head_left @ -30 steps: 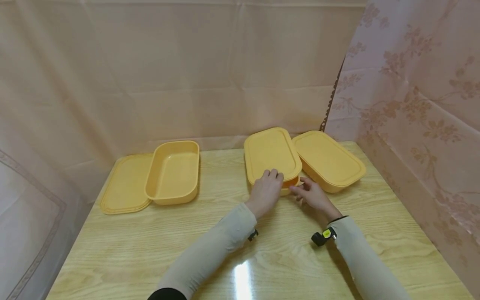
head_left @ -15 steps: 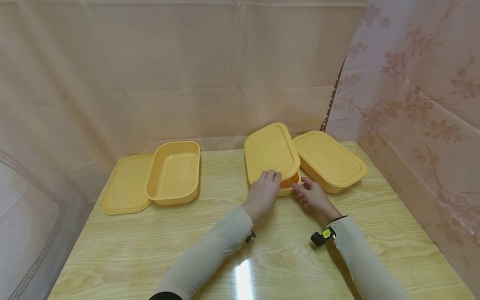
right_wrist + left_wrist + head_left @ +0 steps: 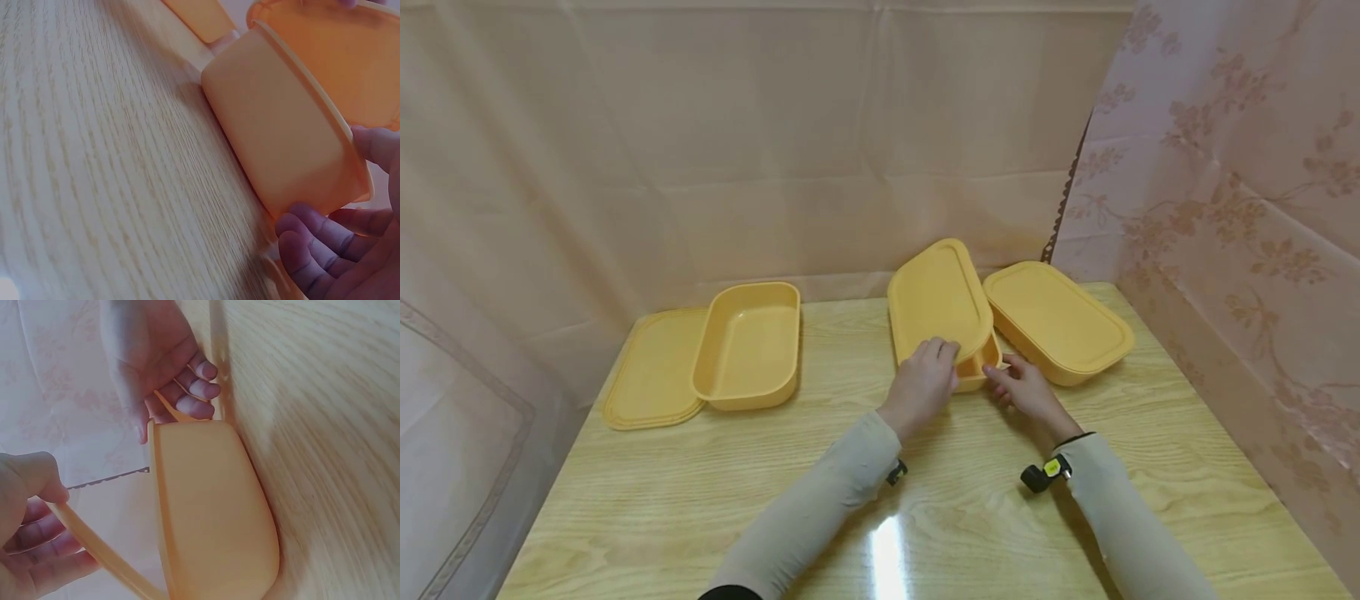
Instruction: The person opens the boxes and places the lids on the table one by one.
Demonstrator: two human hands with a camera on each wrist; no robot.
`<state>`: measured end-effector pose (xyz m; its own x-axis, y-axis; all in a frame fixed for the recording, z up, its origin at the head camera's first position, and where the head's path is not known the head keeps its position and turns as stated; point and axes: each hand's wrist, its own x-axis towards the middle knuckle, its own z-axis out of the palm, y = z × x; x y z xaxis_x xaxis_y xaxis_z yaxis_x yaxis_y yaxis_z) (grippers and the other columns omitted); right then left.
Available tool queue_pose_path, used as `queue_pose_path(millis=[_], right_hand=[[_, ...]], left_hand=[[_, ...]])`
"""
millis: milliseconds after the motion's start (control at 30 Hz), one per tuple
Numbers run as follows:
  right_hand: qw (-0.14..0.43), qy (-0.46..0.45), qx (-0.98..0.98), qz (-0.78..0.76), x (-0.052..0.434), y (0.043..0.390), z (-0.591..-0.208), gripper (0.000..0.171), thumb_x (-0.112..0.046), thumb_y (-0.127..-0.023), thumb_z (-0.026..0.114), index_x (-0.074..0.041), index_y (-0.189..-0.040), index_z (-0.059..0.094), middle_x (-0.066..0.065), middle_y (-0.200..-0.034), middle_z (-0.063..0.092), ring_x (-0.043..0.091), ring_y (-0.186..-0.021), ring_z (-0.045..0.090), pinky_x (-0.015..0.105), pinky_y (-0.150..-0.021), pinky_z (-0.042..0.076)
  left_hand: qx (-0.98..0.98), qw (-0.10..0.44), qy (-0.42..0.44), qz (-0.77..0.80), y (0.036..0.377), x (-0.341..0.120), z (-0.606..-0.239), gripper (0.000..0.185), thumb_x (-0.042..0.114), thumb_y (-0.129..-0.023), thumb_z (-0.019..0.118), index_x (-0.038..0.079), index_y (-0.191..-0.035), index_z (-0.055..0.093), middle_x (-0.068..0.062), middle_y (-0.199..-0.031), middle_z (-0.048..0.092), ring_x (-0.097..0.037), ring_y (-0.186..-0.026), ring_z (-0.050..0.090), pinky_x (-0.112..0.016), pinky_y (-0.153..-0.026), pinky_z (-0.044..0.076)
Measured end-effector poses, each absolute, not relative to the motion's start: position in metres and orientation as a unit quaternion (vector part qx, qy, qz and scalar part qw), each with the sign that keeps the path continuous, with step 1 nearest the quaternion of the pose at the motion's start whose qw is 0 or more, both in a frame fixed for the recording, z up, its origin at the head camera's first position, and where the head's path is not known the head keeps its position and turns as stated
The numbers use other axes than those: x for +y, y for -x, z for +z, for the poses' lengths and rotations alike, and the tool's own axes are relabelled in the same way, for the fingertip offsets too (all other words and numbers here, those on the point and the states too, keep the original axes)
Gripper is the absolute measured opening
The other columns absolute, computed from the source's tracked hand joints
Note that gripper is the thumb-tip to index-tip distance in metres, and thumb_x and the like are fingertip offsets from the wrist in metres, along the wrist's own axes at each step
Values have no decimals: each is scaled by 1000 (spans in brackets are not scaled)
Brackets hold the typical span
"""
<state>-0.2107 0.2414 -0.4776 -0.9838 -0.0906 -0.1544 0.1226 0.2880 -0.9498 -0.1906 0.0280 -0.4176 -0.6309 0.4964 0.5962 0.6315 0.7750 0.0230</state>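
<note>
A yellow lunch box (image 3: pixel 972 385) stands on the table, its yellow lid (image 3: pixel 938 292) raised at the near edge and tilted up over it. My left hand (image 3: pixel 922 383) pinches that near edge, thumb on one face and fingers on the other, as the left wrist view shows. At the near right corner of the box, my right hand (image 3: pixel 1028 392) holds the wall, its thumb at the rim and fingers outside. In the right wrist view, a gap shows between the box rim (image 3: pixel 319 87) and the lid's underside (image 3: pixel 325 69). Part of the box's inside is visible in the head view.
Right beside the box lies another lidded yellow box (image 3: pixel 1060 321), set at an angle. On the left stands an uncovered yellow box (image 3: pixel 747 346), partly over stacked flat lids (image 3: pixel 651 367). Cloth curtains (image 3: pixel 775 167) hang behind the wooden table (image 3: pixel 760 483).
My left hand has drawn slightly left and back, tilting the lid more steeply, so more of the box's inside shows. My right hand has stayed at the box corner.
</note>
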Motion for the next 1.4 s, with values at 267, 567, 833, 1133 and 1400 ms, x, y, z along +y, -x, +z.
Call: queue_pose_path(millis=[267, 567, 833, 1133, 1400], right_hand=[[89, -11, 797, -598, 242, 211, -479, 48, -26, -97, 60, 5, -132, 47, 1, -77, 61, 7, -62, 54, 21, -52, 47], [83, -6, 798, -597, 242, 211, -480, 46, -27, -98, 58, 7, -128, 49, 6, -82, 64, 9, -64, 58, 22, -56, 50], [85, -11, 797, -597, 244, 211, -481, 47, -28, -99, 58, 6, -128, 50, 9, -85, 64, 10, -66, 59, 22, -57, 50], [92, -23, 812, -575, 241, 209, -479, 49, -36, -98, 58, -2, -132, 53, 4, -82, 63, 11, -65, 58, 24, -52, 46], [89, -24, 818, -567, 243, 209, -477, 48, -37, -97, 58, -4, -131, 53, 5, -83, 64, 12, -64, 58, 25, -52, 46]], left_hand=[[-896, 274, 301, -179, 192, 23, -416, 29, 9, -78, 69, 1, -106, 64, -7, -92, 65, -18, -79, 63, -26, -69, 55], [-886, 278, 275, -250, 194, 17, -417, 31, 6, -76, 70, 1, -105, 62, -9, -97, 65, -20, -84, 65, -28, -72, 57], [-866, 303, 266, -296, 193, 12, -422, 30, 4, -74, 68, 0, -103, 61, -10, -94, 64, -20, -79, 64, -28, -70, 56], [-856, 301, 247, -341, 191, 8, -422, 31, 0, -71, 67, -1, -101, 59, -12, -92, 62, -21, -79, 63, -29, -69, 56], [-847, 304, 244, -362, 193, 5, -421, 30, -1, -71, 66, -1, -100, 58, -12, -90, 62, -21, -78, 62, -28, -67, 55]])
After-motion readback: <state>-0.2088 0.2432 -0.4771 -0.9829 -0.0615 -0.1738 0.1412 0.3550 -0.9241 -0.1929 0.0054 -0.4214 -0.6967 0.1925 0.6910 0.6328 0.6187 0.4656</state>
